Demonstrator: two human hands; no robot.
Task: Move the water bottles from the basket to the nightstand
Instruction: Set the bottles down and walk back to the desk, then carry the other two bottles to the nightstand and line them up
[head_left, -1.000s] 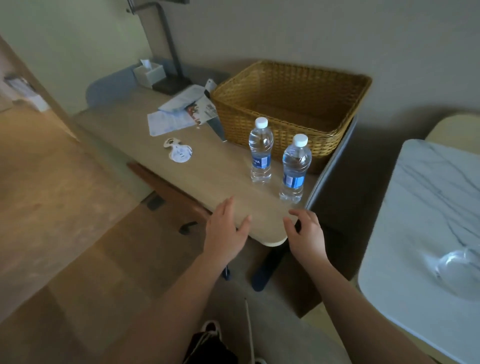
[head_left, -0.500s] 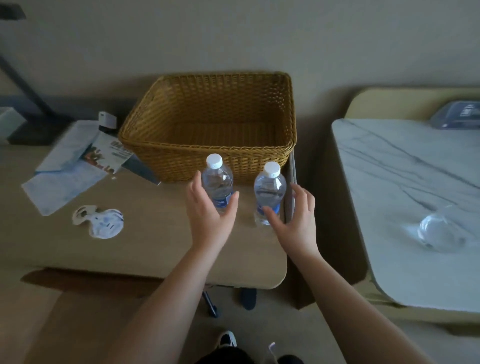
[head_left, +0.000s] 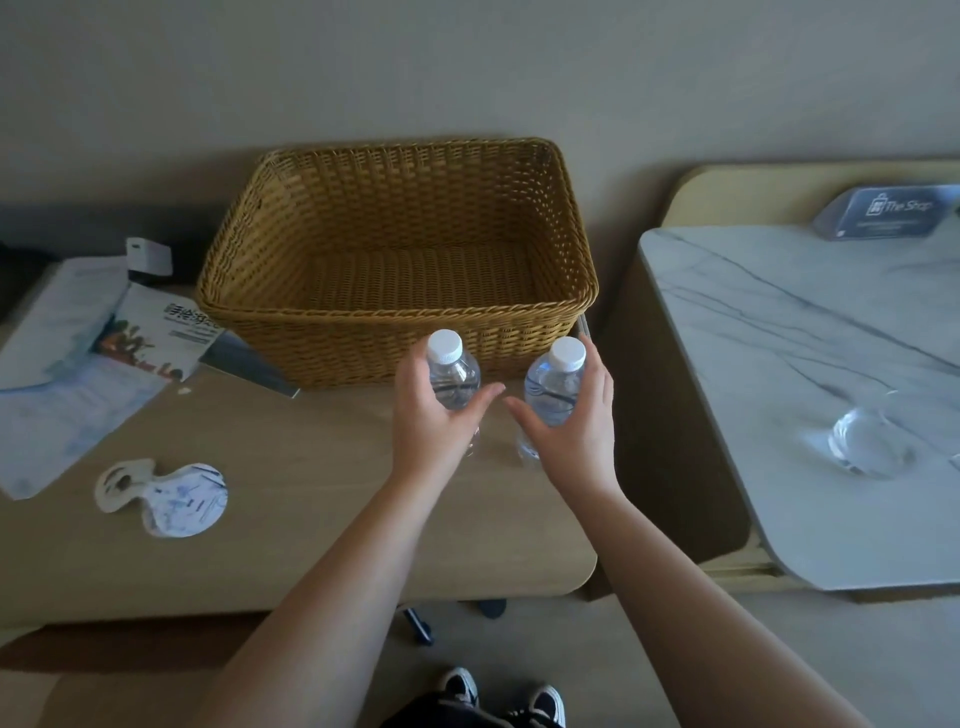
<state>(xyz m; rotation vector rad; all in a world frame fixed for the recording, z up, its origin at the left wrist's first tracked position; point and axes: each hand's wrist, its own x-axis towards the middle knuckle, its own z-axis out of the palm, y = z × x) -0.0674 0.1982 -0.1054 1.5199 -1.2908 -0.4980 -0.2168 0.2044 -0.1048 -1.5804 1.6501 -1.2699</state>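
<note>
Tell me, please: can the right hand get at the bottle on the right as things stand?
Probably yes. The right hand is already cupped around the right bottle, and nothing stands between them.

I see two clear plastic water bottles with white caps, one on the left (head_left: 453, 375) and one on the right (head_left: 554, 387), upright near the tabletop's (head_left: 291, 467) right edge, just before the woven tan wicker basket (head_left: 400, 260), which sits empty toward the far right corner.
</note>
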